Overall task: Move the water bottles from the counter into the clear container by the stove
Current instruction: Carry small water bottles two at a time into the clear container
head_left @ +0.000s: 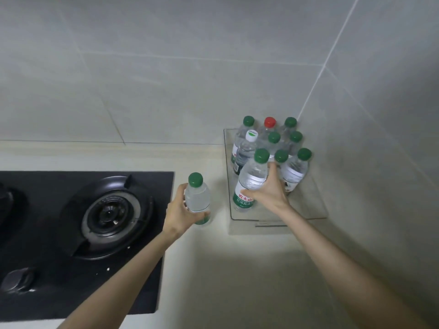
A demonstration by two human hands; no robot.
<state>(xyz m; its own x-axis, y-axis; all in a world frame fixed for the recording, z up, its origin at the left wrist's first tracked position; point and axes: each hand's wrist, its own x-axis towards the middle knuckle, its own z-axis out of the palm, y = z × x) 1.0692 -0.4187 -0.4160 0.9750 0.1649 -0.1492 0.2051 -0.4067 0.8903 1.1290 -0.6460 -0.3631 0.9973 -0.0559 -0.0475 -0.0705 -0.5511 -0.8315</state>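
Now left hand [181, 210] grips left bottle [198, 198], clear w/ green cap, at frame ctr just right of stove [95, 210]. Right hand [268, 193] wraps right bottle [253, 179], clear, green cap & label, inside container [311, 205] at ctr right, among other bottles [294, 172].

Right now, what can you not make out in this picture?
Head view:
Left burner: cut off by the left edge.
Labels of the back-row bottles: hidden by front bottles.
Print on the white cap: too small.
Left hand's bottle label: partly under its fingers.
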